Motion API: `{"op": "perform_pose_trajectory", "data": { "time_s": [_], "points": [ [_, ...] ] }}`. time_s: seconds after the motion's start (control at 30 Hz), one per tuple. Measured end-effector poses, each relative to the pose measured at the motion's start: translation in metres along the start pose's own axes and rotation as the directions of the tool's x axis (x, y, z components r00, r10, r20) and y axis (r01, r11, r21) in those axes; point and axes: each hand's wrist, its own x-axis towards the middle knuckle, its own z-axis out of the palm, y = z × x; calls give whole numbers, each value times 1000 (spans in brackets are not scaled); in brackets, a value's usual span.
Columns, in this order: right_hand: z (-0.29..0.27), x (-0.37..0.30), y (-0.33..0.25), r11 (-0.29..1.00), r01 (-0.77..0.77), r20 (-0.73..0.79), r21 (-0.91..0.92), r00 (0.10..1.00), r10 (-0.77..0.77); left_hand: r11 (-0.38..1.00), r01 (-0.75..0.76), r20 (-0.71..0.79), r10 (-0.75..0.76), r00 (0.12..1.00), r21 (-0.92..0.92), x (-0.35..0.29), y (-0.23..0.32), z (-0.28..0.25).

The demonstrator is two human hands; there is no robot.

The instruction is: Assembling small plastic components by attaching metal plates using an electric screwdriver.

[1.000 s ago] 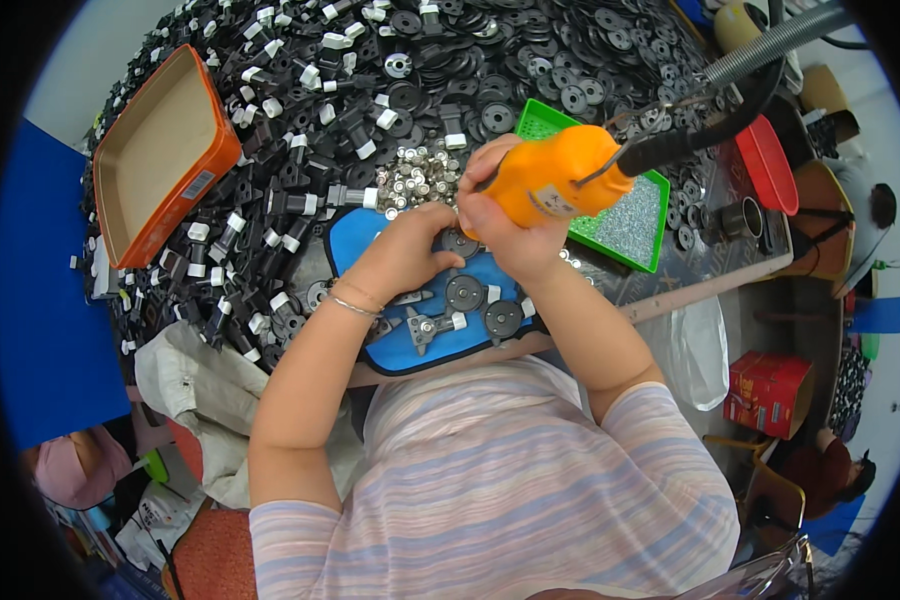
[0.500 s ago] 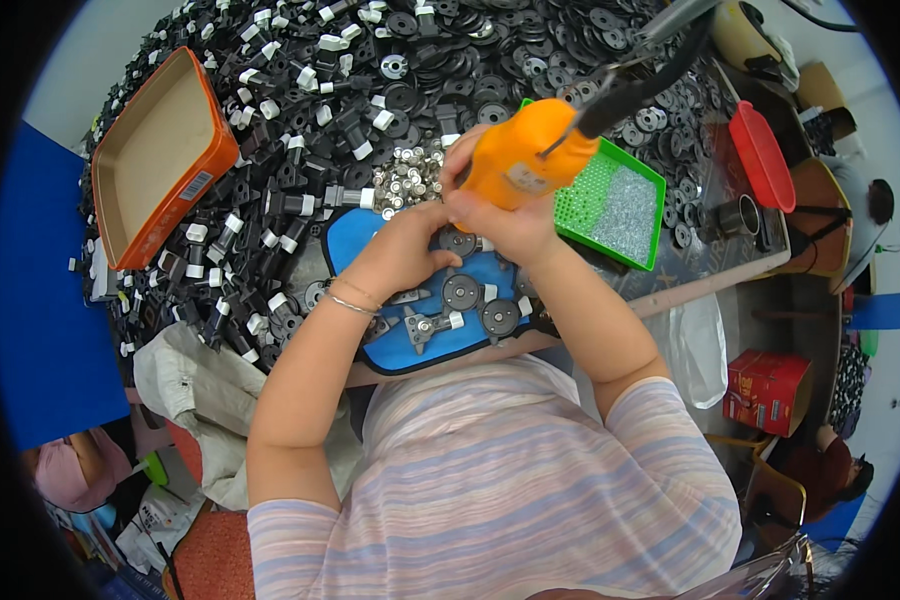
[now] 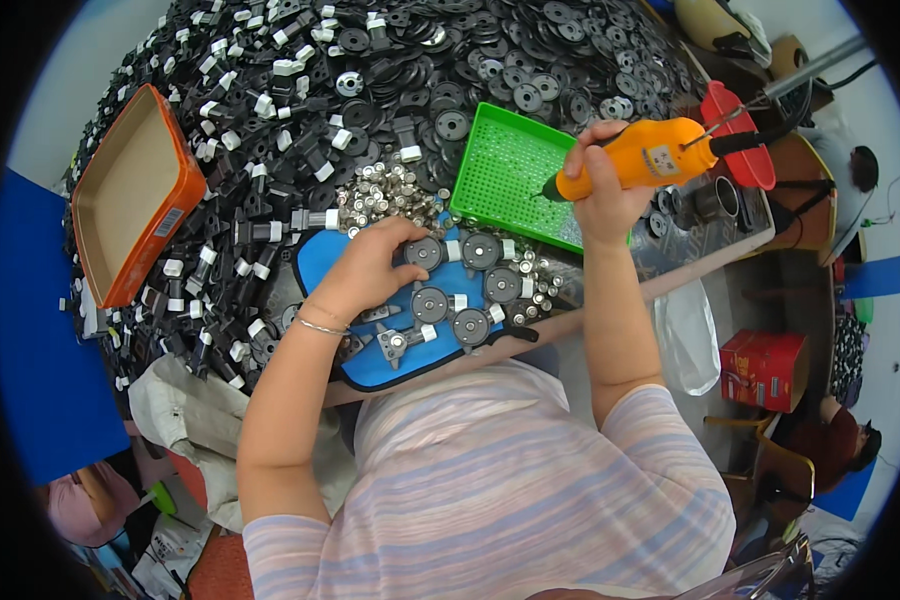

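Note:
My right hand is wrapped round an orange electric screwdriver, its dark tip over the green perforated tray. The screws in that tray are mostly hidden behind hand and tool. My left hand pinches a round black disc part with a white tab, thumb and forefinger at its edge. It lies on a blue mat. Several similar disc parts lie beside it. Nearer me on the mat is a grey bracket part without a disc.
Loose black parts with white ends and black discs are heaped behind. Small silver metal pieces lie at the mat's far edge. An orange tray sits left. At right are a red tray and a metal cup.
My right hand has carried the screwdriver rightward, away from the mat to above the green tray. My left hand stays at the disc part.

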Motion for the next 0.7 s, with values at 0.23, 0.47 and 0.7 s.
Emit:
{"op": "perform_pose_trajectory", "data": {
  "time_s": [0.23,0.47,0.7],
  "points": [
    [-4,-2,1,991,-28,44,-129,998,34,996,86,68,-88,994,34,1,5,-2],
    [-1,-3,1,993,-33,45,-110,998,38,994,97,66,-100,993,56,0,5,-2],
    [0,-1,-3,998,-13,24,-56,1000,14,994,101,62,-103,993,44,0,6,-2]
  ]
}}
